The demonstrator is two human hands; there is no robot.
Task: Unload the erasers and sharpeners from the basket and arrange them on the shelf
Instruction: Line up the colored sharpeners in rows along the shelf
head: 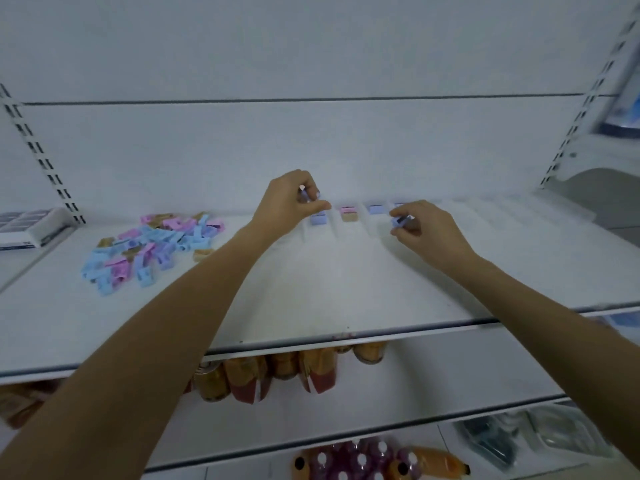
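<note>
On the white shelf (346,289) a heap of blue, pink, purple and tan sharpeners (152,249) lies at the left. Along the back stands a row of single sharpeners: a purple one (318,220), a pink-and-tan one (349,214) and a blue one (375,208). My left hand (291,202) hovers over the row's left end and pinches a small purple sharpener (304,195). My right hand (424,226) is at the row's right end, pinching another purple sharpener (400,221) just above the shelf. No basket is in view.
A flat box (31,226) lies at the shelf's far left. Slotted uprights (41,157) flank the back panel. Below, a lower shelf holds cans and packets (277,375); further down are bottles (356,459) and clear packages (536,434).
</note>
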